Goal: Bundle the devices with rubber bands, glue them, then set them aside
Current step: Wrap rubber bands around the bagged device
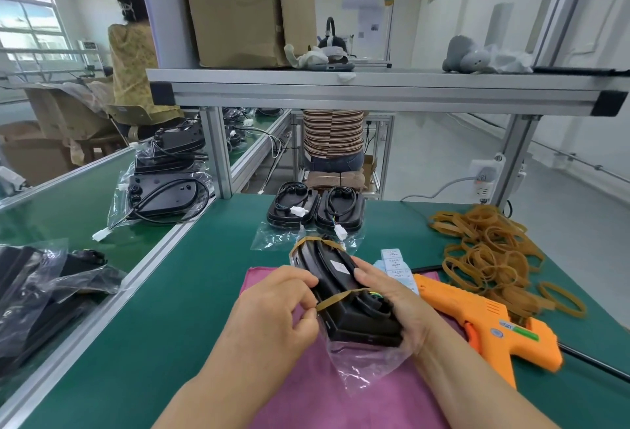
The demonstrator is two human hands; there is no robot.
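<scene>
A pair of black devices [335, 278] is held together above a pink cloth [341, 391]. My right hand [388, 295] grips the pair from the right side. My left hand [279, 306] pinches a tan rubber band [335, 299] that stretches across the near end of the devices. Another band [320, 241] wraps the far end. A clear plastic bag [368, 360] hangs below the devices. An orange glue gun [484, 323] lies on the table just right of my right hand. A heap of loose rubber bands [491, 258] lies behind the gun.
Two more black devices [315, 212] with cables lie on a clear bag at the table's far side. Bagged devices [167, 190] sit on the left conveyor, with more of them [44, 282] at near left. White labels [395, 263] lie beside the gun. An aluminium shelf [375, 87] spans overhead.
</scene>
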